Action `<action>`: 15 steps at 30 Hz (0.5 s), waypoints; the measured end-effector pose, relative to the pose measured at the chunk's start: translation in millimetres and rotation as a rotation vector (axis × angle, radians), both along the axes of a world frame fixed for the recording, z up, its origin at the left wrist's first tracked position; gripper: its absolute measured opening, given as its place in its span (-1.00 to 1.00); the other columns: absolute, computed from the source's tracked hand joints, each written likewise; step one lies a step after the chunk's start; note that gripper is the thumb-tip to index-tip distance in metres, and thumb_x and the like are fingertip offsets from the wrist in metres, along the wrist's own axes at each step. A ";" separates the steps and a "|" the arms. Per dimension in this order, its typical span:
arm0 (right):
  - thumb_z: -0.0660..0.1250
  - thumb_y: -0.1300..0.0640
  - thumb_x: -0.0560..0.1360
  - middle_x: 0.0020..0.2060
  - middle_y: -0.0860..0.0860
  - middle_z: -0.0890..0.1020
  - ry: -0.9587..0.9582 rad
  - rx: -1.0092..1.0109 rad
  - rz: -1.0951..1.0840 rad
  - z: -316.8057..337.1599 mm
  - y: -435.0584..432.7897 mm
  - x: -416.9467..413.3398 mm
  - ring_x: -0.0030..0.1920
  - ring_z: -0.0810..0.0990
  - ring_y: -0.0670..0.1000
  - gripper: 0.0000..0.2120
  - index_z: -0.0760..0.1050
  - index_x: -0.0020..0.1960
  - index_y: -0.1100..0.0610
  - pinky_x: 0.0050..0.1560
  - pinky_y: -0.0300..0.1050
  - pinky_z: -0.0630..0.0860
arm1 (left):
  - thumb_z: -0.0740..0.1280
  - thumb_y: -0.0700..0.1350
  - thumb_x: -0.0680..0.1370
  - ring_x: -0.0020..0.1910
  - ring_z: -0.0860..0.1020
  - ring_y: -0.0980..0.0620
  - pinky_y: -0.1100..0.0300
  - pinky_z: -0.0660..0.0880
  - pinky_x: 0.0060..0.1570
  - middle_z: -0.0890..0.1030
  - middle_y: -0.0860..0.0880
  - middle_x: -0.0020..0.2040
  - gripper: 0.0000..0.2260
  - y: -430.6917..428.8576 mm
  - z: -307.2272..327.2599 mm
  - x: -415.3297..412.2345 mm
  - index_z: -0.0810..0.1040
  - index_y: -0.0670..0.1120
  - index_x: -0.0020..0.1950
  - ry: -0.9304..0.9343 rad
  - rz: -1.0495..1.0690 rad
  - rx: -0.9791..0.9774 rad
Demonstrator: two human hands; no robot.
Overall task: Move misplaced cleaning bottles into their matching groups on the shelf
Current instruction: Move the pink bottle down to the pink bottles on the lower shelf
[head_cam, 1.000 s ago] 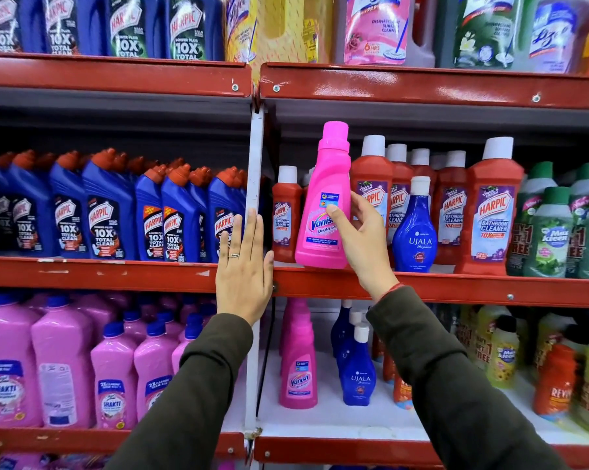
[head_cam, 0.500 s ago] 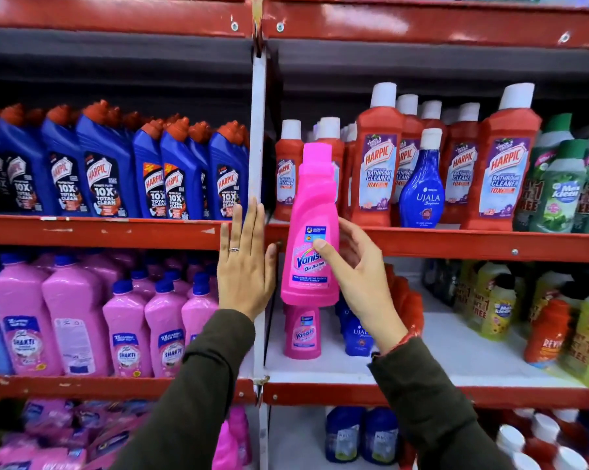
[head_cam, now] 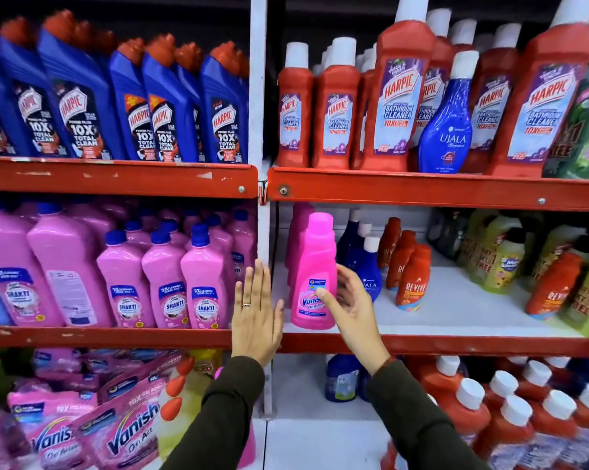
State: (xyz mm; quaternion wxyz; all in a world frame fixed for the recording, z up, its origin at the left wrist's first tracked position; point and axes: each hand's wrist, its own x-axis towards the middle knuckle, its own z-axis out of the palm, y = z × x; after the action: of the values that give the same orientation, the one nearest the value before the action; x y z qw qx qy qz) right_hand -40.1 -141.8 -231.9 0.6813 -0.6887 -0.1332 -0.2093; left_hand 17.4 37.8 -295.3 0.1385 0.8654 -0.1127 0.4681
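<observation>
While the right hand [head_cam: 349, 308] wraps its grip around the pink bottle [head_cam: 313, 273], thumb across the front label and fingers behind, the bottle stands upright at the front left corner of the middle shelf [head_cam: 456, 317], its base at or just above the white shelf floor. It is smooth glossy plastic, with a tall rounded body narrowing to a wide cylindrical cap. More pink bottles of the same shape [head_cam: 296, 239] stand right behind it. Just to its right are dark blue teardrop-shaped bottles with white caps [head_cam: 367, 266], then small red bottles [head_cam: 412, 276]. The left hand [head_cam: 255, 317] is flat and open, fingers straight and together, a ring on one finger, resting against the white metal upright [head_cam: 257, 96] and holding nothing. Both arms wear dark knitted sleeves. On the shelf above, one blue teardrop bottle [head_cam: 447, 127] stands among angular red bottles [head_cam: 395, 96]. Red painted shelf edges [head_cam: 116, 176] look chipped.
</observation>
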 end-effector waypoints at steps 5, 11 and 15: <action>0.42 0.19 0.55 0.29 0.02 0.61 0.061 -0.015 0.023 -15.8 -3.2 21.6 0.28 0.62 -0.04 -0.59 0.43 0.33 -0.09 0.21 -0.09 0.62 | 0.06 0.02 0.66 0.66 -0.25 0.00 0.04 -0.22 0.63 -0.30 -0.11 0.67 -0.34 -9.9 -21.7 8.9 -0.15 -0.19 0.65 0.047 0.012 0.012; 0.41 0.20 0.56 0.29 0.05 0.58 0.124 -0.051 0.050 -30.7 -3.2 38.8 0.18 0.64 -0.20 -0.54 0.38 0.41 0.07 0.01 -0.30 0.62 | 0.05 0.06 0.66 0.65 -0.30 -0.04 -0.01 -0.15 0.61 -0.35 -0.15 0.65 -0.28 -11.8 -31.0 18.5 -0.29 -0.20 0.64 0.015 0.045 0.038; 0.41 0.19 0.55 0.29 0.03 0.58 0.141 -0.034 0.045 -37.9 -3.0 45.6 0.18 0.64 -0.21 -0.54 0.38 0.40 0.05 0.01 -0.29 0.62 | 0.06 0.02 0.65 0.66 -0.28 -0.05 -0.01 -0.16 0.61 -0.33 -0.16 0.65 -0.28 -13.2 -32.5 20.0 -0.26 -0.22 0.64 -0.033 0.053 0.030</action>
State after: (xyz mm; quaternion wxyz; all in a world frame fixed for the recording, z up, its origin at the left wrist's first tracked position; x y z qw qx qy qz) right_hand 5.5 -144.8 -269.8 0.6817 -0.7100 -0.1039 -0.1428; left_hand 37.4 24.6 -327.8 0.1110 0.8623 -0.0989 0.4841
